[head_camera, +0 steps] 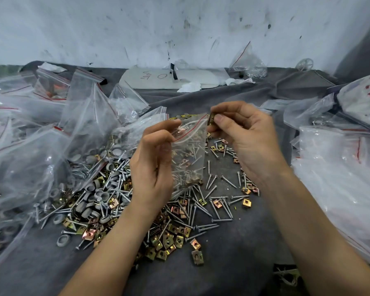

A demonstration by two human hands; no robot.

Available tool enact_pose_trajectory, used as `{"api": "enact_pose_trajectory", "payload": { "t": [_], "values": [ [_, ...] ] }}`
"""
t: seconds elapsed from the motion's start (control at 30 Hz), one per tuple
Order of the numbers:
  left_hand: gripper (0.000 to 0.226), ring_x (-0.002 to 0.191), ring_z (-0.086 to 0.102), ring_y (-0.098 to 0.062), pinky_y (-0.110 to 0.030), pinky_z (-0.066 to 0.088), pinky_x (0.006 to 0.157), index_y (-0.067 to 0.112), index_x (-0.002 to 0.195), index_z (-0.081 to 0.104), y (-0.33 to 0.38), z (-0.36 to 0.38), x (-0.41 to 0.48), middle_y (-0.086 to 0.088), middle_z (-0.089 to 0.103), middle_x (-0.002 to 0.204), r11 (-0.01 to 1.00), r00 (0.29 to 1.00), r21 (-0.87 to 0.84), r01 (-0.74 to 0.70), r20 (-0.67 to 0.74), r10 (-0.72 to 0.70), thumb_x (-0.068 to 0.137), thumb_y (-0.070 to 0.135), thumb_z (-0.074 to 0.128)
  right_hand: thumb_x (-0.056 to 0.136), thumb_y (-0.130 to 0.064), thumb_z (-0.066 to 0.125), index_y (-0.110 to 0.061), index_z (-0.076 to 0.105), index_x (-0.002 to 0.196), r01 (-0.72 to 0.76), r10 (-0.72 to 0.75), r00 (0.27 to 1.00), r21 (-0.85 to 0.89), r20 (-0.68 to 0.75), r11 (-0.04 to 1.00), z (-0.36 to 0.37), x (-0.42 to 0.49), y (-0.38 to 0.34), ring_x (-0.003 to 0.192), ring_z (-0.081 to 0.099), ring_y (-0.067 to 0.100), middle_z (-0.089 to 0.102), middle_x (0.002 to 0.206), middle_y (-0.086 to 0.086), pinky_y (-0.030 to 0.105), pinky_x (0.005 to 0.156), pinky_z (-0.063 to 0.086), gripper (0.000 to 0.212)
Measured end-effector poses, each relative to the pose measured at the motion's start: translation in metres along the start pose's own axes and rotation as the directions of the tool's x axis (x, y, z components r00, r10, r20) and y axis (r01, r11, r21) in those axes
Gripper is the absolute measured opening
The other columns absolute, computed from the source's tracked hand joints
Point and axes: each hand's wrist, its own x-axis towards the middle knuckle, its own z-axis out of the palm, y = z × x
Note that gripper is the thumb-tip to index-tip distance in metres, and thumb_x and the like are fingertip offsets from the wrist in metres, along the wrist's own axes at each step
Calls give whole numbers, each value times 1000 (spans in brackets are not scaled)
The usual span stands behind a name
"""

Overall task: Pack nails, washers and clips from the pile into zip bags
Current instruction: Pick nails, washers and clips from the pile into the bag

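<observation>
Our left hand [156, 167] grips the limp, slippery bag [190, 159] by its rim, above the pile [107, 199] mid tabletop [233, 253]. Our right hand [244, 135] pinches what looks like a clip [212, 119] at the mouth. Light, stiff piece, so we'd hold its edges.

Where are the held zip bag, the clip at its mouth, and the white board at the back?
zip bag [189, 154]: head view, clear middle with nails inside.
clip [212, 118]: head view, its visible brass edge.
white board [154, 83]: head view, flat face below the handwriting.
</observation>
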Motion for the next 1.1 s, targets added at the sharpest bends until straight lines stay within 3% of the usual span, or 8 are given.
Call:
{"api": "enact_pose_trajectory", "payload": {
  "t": [0.23,0.43,0.6,0.7,0.77,0.83,0.97,1.1],
  "values": [
    [13,112,61,-24,-43,49,91,15,104,47,2,1,0,-16,60,118,1000,1000,-6,9,21,-8,100,6,38,84,9,57,-14,66,83,-12,13,1000,93,-17,996,-5,-6,0,70,62,11,71,78,0,21,64,51,24],
    [11,112,61,-28,-46,51,89,13,104,47,3,1,-1,-13,59,118,1000,999,-16,-13,53,14,104,16,37,74,-8,66,-17,65,83,14,-15,1000,87,11,996,-6,-10,-2,70,55,9,70,83,0,21,60,44,12],
    [13,111,61,-27,-44,52,86,11,104,47,4,2,-1,-18,59,118,999,993,-9,-43,106,44,105,17,35,84,2,64,-22,66,85,185,-174,982,-176,76,967,1,-12,-8,79,60,4,70,85,-6,21,74,49,24],
    [13,112,61,-29,-47,51,86,10,104,46,4,2,-2,-18,58,119,998,989,-5,-66,133,66,105,17,35,84,-2,66,-22,67,87,211,-174,975,-348,135,913,5,-15,-6,92,63,18,67,96,8,42,85,53,21],
    [13,112,60,-27,-47,52,85,10,104,47,4,3,-2,-18,58,119,997,988,-4,-71,133,71,106,17,36,86,-5,64,-23,68,90,213,-165,974,-388,153,897,5,-17,-5,102,62,18,66,105,5,47,88,51,19],
    [14,112,60,-26,-47,52,84,11,104,47,3,2,-1,-18,59,119,998,991,-9,-64,116,65,105,18,36,88,-10,62,-21,69,95,210,-172,976,-361,136,909,3,-18,-5,103,62,15,66,108,3,42,88,52,16],
    [13,113,60,-27,-49,51,88,12,105,48,1,1,-1,-14,59,119,999,997,2,-43,65,43,105,18,36,91,-9,57,-22,70,94,154,-160,987,-292,4,944,-6,-17,3,85,61,-2,70,89,-14,14,76,47,18],
    [12,112,61,-24,-44,51,91,13,105,47,0,0,0,-13,59,119,1000,1000,24,-5,14,5,105,17,36,90,-7,59,-30,69,88,-15,-23,996,-409,-87,912,-20,-12,27,83,61,-1,70,85,-17,13,75,47,25]
  ]
}}
